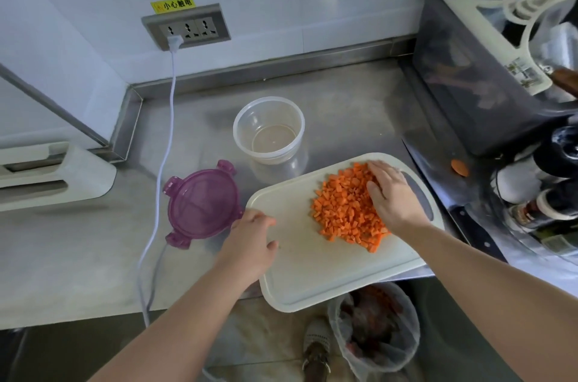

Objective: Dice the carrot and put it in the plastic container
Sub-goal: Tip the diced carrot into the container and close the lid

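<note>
Stainless steel worktop (78, 256) runs along a white wall, where a wall socket (186, 27) has a white plug in it and a white cable (162, 163) trails down across the steel and over the front edge.

A pale cutting board (312, 269) lies at the front edge of the worktop, its near corner hanging out past that edge. The diced carrot (344, 209) is heaped on the right half of the board. The right hand (392, 197) lies on the right side of the heap, its fingers (375, 191) nearly straight and flat against the cubes, gripping nothing. The left hand (250, 241) is at the board's left edge, fingers curled on that edge and holding it.

The clear round plastic container (269, 106) stands empty and without its lid behind the board, towards the back of the worktop, close to the board's far edge. Its purple lid (203, 203) lies flat on the steel beside the board's left edge, just next to the left hand.

At the right back corner stands a dark grey crate (453, 78) of utensils. A single round carrot slice (459, 167) lies near it, off the board. Below the front edge, on the floor, is a bag-lined waste bin (403, 334).
</note>
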Demonstrator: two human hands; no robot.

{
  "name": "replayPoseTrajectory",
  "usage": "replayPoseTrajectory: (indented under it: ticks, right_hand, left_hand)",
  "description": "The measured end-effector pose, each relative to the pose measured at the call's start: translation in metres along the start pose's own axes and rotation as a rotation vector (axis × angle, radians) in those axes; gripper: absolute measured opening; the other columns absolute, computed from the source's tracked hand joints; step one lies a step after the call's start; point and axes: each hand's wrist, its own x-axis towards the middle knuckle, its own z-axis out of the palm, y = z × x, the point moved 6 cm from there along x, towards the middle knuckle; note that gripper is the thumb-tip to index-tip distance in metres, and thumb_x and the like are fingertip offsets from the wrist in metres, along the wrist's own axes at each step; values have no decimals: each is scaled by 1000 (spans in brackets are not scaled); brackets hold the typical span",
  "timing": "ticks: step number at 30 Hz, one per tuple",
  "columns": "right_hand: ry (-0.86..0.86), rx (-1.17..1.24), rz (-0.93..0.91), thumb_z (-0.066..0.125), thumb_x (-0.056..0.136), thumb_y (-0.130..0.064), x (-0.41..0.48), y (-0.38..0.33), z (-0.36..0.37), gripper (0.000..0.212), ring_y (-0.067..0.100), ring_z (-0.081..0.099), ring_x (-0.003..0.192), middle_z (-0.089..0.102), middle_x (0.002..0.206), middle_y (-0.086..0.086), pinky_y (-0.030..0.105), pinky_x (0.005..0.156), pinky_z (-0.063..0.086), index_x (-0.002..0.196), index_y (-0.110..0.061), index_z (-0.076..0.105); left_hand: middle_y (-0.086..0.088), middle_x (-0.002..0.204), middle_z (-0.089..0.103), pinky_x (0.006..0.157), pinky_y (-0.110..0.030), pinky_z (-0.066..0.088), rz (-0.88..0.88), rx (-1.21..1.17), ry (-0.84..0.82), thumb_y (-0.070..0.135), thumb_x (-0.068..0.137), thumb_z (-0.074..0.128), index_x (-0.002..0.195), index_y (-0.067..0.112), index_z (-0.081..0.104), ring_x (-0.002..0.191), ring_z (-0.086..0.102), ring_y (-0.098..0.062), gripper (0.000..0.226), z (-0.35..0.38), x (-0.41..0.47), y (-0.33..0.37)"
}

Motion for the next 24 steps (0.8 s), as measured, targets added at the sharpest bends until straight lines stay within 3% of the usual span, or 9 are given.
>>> replayPoseTrajectory:
  ticks: [4,7,12,15,19,21,24]
  right_hand:
    - [-35,85,-56,42,100,-21,-9,-21,12,46,26,32,139,40,148,14,15,110,11,141,-2,43]
    - [-73,142,-67,40,102,-20,-15,-34,21,44,24,31,140,39,149,12,12,108,10,143,-3,41]
    - [-25,280,-2,40,102,-14,-22,-40,-8,36,16,46,124,54,132,4,11,99,25,135,-7,52]
    - [78,422,189,42,101,-15,-27,-27,-32,30,9,54,114,61,120,-4,19,92,39,121,-13,64]
    - [123,693,504,49,99,-16,-44,2,-42,22,18,64,100,69,107,3,32,89,52,90,-15,69]
    - [156,861,681,51,98,-13,-60,17,-39,19,21,66,88,70,95,9,34,88,53,88,-9,67]
    - [260,1078,930,54,96,-8,-91,36,-30,11,21,59,75,63,83,10,31,76,52,92,-2,62]
  left_hand:
    - [3,140,37,105,-32,38,4,18,-21,25,91,59,135,21,50,126,43,-21,45,0,1,-1]
    - [3,140,39,104,-34,39,2,25,-35,25,92,56,135,21,50,125,45,-20,43,-4,4,-1]
    - [5,139,41,92,-36,43,-37,67,18,28,96,47,134,27,48,122,49,-18,38,-22,10,6]
    - [4,136,45,90,-37,44,15,26,78,26,96,47,131,26,51,121,49,-20,36,-28,21,22]
    - [-1,136,45,97,-40,44,87,-1,68,22,95,49,132,21,51,123,48,-23,37,-29,43,36]
    - [-3,138,44,98,-42,43,93,13,44,22,95,49,135,19,48,123,48,-25,40,-28,52,38]
    - [-7,137,45,101,-41,42,94,34,0,20,94,52,137,17,47,124,48,-27,44,-25,64,36]
